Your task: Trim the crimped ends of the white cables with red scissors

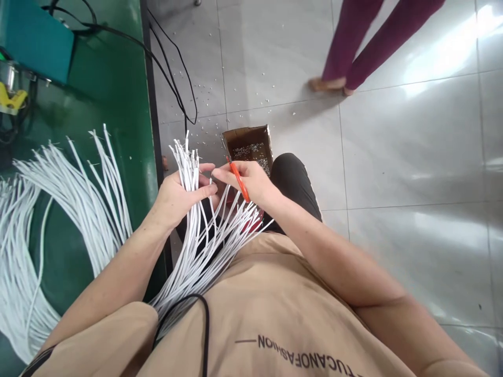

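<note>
My left hand (181,196) is wrapped round a bundle of white cables (189,214), its thumb and fingertips closed near one cable end. Close on its right, my right hand (251,180) is closed with an orange-handled tool (239,180) held across its fingers. The right fingertips are beside the cable end at the left fingertips; whether they grip it is too small to tell. More loose white cable ends (245,220) fan out below the right hand, over my lap.
A green table (129,99) on the left bears more white cable bundles (84,209) and a teal box (37,39). Black cables (173,86) hang off its edge. An open cardboard box (247,137) with small bits stands on the floor. A person's legs (349,42) are at upper right.
</note>
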Available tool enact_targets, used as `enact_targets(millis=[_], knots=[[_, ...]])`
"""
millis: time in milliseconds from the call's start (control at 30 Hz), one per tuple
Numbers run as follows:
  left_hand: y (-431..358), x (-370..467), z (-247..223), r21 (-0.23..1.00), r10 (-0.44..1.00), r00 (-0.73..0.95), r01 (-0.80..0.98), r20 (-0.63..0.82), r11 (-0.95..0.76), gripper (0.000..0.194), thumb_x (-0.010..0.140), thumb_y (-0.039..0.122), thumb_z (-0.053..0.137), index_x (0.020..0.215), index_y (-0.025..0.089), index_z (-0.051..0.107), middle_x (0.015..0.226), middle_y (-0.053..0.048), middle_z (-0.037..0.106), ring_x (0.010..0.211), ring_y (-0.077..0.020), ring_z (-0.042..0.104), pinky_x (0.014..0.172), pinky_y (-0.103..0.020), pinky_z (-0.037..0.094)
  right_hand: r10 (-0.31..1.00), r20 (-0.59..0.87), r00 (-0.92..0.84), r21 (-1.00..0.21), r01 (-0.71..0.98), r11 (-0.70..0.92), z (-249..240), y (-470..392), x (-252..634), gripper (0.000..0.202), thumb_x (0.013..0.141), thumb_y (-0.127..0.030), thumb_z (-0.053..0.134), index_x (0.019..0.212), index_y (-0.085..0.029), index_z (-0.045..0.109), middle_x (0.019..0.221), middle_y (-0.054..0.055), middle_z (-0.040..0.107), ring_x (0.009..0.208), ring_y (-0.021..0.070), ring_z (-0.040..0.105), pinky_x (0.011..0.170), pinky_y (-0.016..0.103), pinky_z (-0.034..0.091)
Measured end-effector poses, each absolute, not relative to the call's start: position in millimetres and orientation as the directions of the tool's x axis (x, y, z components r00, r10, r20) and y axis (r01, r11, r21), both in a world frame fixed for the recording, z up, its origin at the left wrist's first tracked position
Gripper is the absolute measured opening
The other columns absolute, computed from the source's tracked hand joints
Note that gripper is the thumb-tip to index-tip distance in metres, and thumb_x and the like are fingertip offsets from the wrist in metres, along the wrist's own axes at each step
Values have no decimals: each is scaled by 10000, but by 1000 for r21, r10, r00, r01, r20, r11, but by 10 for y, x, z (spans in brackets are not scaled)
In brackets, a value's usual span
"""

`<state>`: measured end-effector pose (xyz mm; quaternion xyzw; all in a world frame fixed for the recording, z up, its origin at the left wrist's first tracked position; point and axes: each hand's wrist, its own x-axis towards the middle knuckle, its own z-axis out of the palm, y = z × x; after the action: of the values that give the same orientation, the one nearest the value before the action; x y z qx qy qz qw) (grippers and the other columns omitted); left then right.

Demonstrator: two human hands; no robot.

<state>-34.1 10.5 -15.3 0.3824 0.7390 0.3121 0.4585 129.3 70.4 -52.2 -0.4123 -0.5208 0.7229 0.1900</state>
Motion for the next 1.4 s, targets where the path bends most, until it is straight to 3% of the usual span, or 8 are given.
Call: enact_targets(millis=[133, 333, 567, 900, 1067, 1233, 1300, 1400], knots=[[112, -345, -138, 827, 827, -286, 159, -484, 539, 596, 578, 278, 846, 1142, 190, 677, 847, -17, 715, 776, -159, 664, 867, -331, 526, 695, -424, -581, -822, -75, -564, -540, 615, 1132, 256, 757, -422, 685, 799, -175, 633, 619, -25, 594, 508, 91, 501, 525, 240, 423], [147, -385, -70, 770, 755, -187, -10, -628, 638, 437, 667, 286, 796, 1069, 142, 701, 939, -67, 726, 910, -188, 683, 846, -306, 551, 954, -272, -130, -956, -74, -282, -562, 653, 1145, 158, 807, -293, 608, 908, -177, 648, 866, 3, 650, 742, 97, 567, 727, 244, 465], [139, -379, -113, 794, 777, -238, 37, -583, 607, 456, 637, 335, 818, 1031, 131, 712, 839, -51, 723, 775, -197, 687, 792, -340, 562, 920, -263, -292, -961, -8, -278, -421, 755, 1079, 212, 832, -364, 575, 869, -176, 665, 879, 14, 677, 820, 123, 601, 781, 257, 473], [128, -313, -163, 875, 834, -283, -42, -473, 482, 258, 661, 279, 790, 795, 180, 592, 789, 11, 649, 740, -135, 632, 767, -288, 524, 847, -404, -346, -913, 107, -393, -489, 744, 993, 198, 729, -361, 653, 723, -164, 646, 631, -11, 592, 615, 117, 538, 591, 250, 444], [153, -330, -207, 869, 814, -343, -13, -468, 494, 403, 551, 285, 848, 718, 183, 496, 720, 39, 573, 644, -104, 568, 643, -247, 468, 786, -451, -422, -863, -16, -504, -424, 639, 983, 249, 716, -408, 671, 658, -185, 577, 574, -29, 546, 577, 106, 517, 541, 228, 420], [155, -307, -168, 865, 817, -297, -67, -493, 498, 361, 606, 230, 811, 765, 188, 490, 667, 39, 577, 623, -107, 590, 557, -219, 399, 711, -443, -546, -770, -174, -614, -396, 708, 1077, 332, 766, -368, 626, 547, -194, 447, 530, -40, 451, 527, 84, 465, 532, 224, 401], [149, -297, -155, 870, 825, -287, -77, -486, 486, 346, 627, 216, 796, 779, 188, 486, 689, 26, 611, 632, -110, 609, 555, -214, 401, 723, -451, -524, -813, -92, -574, -415, 720, 1124, 276, 780, -340, 600, 581, -184, 488, 538, -42, 450, 515, 77, 437, 528, 222, 381], [139, -284, -144, 871, 824, -300, -57, -481, 487, 331, 653, 224, 776, 796, 190, 480, 753, 1, 662, 657, -117, 634, 573, -219, 430, 774, -418, -476, -908, 238, -344, -487, 706, 1188, 216, 787, -322, 570, 631, -175, 544, 572, -28, 511, 537, 88, 457, 543, 229, 359]])
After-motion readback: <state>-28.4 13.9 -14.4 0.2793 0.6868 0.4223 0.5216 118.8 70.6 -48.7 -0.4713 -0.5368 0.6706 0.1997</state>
